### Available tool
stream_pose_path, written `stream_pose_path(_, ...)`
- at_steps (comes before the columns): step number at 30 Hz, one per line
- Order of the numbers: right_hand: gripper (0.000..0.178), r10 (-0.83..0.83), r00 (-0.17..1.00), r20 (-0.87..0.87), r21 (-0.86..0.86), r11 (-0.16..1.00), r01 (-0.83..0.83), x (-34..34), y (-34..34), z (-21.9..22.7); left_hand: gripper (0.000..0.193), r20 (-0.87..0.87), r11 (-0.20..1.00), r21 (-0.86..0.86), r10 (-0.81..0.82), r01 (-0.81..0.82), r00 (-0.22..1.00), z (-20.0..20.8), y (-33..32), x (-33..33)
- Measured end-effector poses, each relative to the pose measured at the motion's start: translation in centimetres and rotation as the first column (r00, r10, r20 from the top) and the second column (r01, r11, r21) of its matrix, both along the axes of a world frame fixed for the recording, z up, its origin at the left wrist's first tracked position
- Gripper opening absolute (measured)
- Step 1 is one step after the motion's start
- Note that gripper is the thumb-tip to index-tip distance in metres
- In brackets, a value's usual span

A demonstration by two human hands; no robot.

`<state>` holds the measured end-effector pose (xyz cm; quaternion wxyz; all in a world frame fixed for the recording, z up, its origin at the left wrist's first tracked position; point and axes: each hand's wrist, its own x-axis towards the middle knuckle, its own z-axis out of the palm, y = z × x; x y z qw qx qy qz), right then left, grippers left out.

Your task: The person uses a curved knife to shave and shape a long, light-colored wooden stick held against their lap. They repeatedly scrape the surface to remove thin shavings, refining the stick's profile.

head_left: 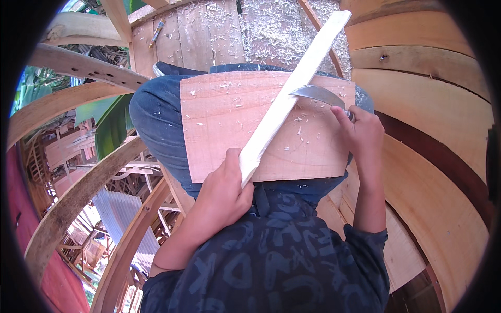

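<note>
My left hand [225, 182] is closed round the near end of a long, pale, peeled stick [282, 107]. The stick slants up and away to the right, its far end beyond my lap. In my right hand [360, 128] is a knife with a curved blade [321, 95]; my fingers wrap its handle and hide most of it. The blade's tip lies against the stick near its middle. Beneath both, a flat wooden board [224, 122] rests across my crossed legs, with small shavings scattered on it.
Shavings [271, 34] thickly cover the plank floor ahead. A small yellow-and-dark tube-like object [157, 32] lies at the far left. Wooden planks [422, 99] form a wall close on my right. Curved rails [78, 201] on my left have gaps showing corrugated sheeting [128, 221] lower down.
</note>
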<state>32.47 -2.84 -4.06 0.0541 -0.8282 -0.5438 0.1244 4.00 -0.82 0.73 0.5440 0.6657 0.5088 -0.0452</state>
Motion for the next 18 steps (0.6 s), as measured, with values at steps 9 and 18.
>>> stream_pose_path(9,0.064,0.155,0.982,-0.105,-0.032,0.987,-0.159,-3.7,-1.6,2.1,0.037,0.027,0.998,-0.054,0.025,-0.023,0.999,-0.5,-0.1,-0.4)
stream_pose_path(18,0.065,0.029,0.996,-0.090,-0.037,0.999,-0.032,-1.7,0.7,0.4,0.036,0.042,0.998,-0.054,0.026,-0.024,0.999,-0.4,0.2,-0.5)
